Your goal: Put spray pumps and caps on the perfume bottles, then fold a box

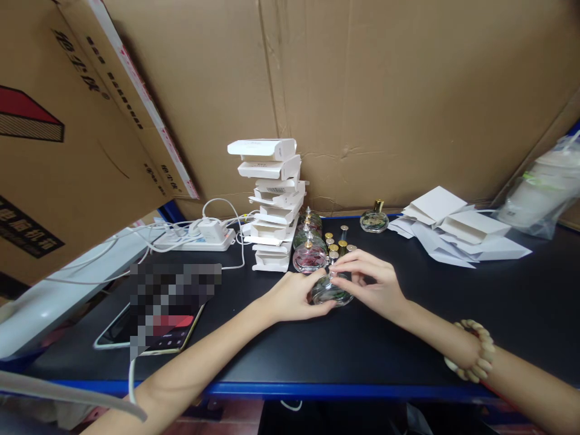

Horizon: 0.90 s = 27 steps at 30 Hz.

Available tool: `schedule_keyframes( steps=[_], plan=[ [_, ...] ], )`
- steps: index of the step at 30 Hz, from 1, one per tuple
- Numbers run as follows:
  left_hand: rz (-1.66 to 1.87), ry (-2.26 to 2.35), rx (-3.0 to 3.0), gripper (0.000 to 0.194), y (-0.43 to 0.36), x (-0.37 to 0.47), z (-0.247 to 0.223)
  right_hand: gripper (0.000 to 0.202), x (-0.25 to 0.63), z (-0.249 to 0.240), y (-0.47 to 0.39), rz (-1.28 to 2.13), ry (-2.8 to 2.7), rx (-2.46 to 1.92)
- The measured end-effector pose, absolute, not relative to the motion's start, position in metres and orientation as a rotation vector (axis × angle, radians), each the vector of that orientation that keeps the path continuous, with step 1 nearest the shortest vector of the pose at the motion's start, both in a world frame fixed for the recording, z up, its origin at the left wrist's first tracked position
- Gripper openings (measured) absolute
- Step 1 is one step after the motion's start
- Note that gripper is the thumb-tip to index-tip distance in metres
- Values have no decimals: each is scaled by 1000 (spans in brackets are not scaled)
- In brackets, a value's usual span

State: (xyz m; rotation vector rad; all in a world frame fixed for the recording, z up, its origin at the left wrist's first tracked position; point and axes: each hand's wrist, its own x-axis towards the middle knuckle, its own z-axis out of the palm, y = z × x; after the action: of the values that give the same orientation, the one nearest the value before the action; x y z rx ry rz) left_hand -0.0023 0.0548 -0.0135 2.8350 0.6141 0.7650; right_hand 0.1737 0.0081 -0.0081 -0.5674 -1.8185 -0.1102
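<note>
My left hand [299,296] is closed round the side of a clear, rounded glass perfume bottle [331,296] with dark green inside, upright just above the black tabletop or on it; I cannot tell which. At its neck, the thumb and fingers of my right hand [376,279] pinch a small silvery cap [334,256]. Behind the hands stands a row of similar bottles, the nearest a pink perfume bottle [309,258]. Several loose gold and silver caps [343,246] stand beside that row.
Left of the bottles rises a leaning stack of open white boxes [272,232]. Flattened white cartons [453,226] and another perfume bottle [374,220] are at the back right. A bagged cup [534,187], a power strip [199,240] with cables, and a phone [176,332] lie around; cardboard walls the back.
</note>
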Motion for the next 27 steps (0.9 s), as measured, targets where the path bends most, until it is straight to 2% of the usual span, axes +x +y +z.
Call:
schedule_keyframes(
  steps=[21,27],
  plan=[
    [642,656,2814,41,53,-3,-8,7,173,-6,7,-104,-1833,-554],
    [711,589,2830,40,57,-3,-10,10,177,-8,6,-162,-1884,-552]
  ],
)
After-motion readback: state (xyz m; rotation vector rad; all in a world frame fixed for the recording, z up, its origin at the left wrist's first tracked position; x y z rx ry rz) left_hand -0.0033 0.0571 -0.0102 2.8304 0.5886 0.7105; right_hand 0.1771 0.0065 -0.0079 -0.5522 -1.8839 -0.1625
